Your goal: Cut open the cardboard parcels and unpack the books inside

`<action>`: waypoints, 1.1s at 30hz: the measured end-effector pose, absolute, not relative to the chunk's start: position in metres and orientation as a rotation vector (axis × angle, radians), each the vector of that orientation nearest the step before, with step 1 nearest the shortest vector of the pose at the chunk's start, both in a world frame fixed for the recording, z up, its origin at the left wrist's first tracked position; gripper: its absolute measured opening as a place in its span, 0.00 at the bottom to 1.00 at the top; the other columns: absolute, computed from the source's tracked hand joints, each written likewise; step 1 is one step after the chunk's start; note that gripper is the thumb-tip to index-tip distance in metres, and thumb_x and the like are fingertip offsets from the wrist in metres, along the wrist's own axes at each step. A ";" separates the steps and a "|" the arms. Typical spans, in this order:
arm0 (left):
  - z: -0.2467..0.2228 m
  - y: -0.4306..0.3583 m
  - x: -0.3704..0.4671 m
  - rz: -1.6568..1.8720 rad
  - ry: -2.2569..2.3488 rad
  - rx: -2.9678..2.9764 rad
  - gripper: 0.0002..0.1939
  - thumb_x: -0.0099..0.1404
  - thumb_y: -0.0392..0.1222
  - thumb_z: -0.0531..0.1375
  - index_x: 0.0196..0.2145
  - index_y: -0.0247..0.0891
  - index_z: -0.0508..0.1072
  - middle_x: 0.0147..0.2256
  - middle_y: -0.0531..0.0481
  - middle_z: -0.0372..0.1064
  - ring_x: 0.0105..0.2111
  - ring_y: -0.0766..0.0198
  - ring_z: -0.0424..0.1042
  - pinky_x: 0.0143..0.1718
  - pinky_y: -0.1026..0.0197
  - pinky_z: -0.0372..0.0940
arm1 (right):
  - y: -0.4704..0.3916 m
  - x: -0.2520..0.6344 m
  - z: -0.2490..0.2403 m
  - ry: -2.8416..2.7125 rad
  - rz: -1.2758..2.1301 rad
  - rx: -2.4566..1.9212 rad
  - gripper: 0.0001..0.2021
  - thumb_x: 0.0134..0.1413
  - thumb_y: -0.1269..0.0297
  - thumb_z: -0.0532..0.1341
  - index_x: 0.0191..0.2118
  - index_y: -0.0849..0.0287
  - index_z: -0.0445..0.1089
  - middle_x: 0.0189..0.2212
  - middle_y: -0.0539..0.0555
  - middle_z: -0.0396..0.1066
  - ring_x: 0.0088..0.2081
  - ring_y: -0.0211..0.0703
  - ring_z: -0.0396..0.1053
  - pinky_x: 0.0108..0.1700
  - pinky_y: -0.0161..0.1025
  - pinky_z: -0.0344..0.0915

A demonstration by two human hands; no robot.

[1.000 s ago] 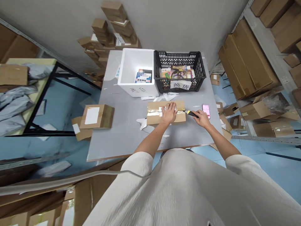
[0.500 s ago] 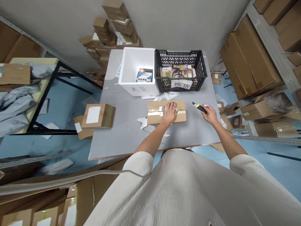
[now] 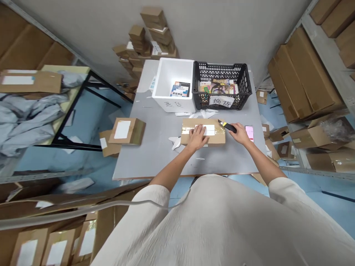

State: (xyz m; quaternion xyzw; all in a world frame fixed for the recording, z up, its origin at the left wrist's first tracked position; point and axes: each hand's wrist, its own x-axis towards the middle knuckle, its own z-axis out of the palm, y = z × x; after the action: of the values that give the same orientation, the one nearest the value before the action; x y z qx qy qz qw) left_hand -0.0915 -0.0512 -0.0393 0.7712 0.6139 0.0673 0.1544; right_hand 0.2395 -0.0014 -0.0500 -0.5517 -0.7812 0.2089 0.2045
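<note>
A taped cardboard box [image 3: 217, 139] with a white label lies in front of me on the grey table [image 3: 155, 162]. My left hand [image 3: 197, 137] rests on the box's left part, fingers spread and holding nothing. In my right hand [image 3: 240, 133] is a black and yellow utility knife [image 3: 229, 127], its handle gripped in closed fingers. The blade points left and is over the box's upper right edge; whether it touches the cardboard I cannot tell. Just right of that hand lies a phone [image 3: 249, 132] with a lit pink screen.
Behind the box stand a white foam bin [image 3: 177, 105] and a black plastic crate [image 3: 222, 96], both with books inside. Another carton [image 3: 129, 131] sits at the table's left edge. Paper scraps [image 3: 175, 142] lie near the box. Shelves with cartons [image 3: 299, 74] flank the right side.
My right hand has brought the knife left from beside the phone to the box's right end, uncovering the phone. My left hand has shifted toward the box's left end, baring more of the label.
</note>
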 end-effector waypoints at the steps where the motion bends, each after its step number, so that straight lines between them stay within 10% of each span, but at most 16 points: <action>1: -0.039 -0.058 -0.102 0.185 1.766 2.208 0.34 0.79 0.56 0.56 0.77 0.43 0.67 0.82 0.35 0.55 0.81 0.38 0.54 0.78 0.34 0.50 | 0.006 0.230 -0.048 -2.193 0.594 -1.517 0.26 0.73 0.48 0.62 0.67 0.56 0.77 0.60 0.66 0.78 0.60 0.68 0.73 0.64 0.60 0.72; 15: -0.039 -0.078 -0.146 0.192 1.700 2.228 0.22 0.77 0.53 0.67 0.64 0.47 0.79 0.66 0.37 0.73 0.65 0.39 0.70 0.68 0.41 0.61 | 0.063 0.117 -0.034 -2.501 0.677 -1.534 0.24 0.65 0.58 0.64 0.63 0.58 0.80 0.63 0.65 0.81 0.64 0.70 0.73 0.68 0.63 0.66; 33: -0.043 -0.059 -0.139 0.303 1.810 2.019 0.13 0.82 0.43 0.52 0.51 0.43 0.77 0.50 0.39 0.83 0.52 0.44 0.83 0.56 0.48 0.71 | -0.033 0.154 -0.006 -2.385 0.607 -1.896 0.26 0.72 0.55 0.62 0.68 0.59 0.76 0.62 0.64 0.82 0.60 0.65 0.80 0.65 0.53 0.72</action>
State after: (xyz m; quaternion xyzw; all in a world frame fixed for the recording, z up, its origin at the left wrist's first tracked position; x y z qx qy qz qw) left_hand -0.1386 -0.0592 -0.0433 0.7244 0.6491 0.1088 0.2051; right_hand 0.1542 -0.0333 -0.0056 -0.6103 -0.7676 0.1952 0.0173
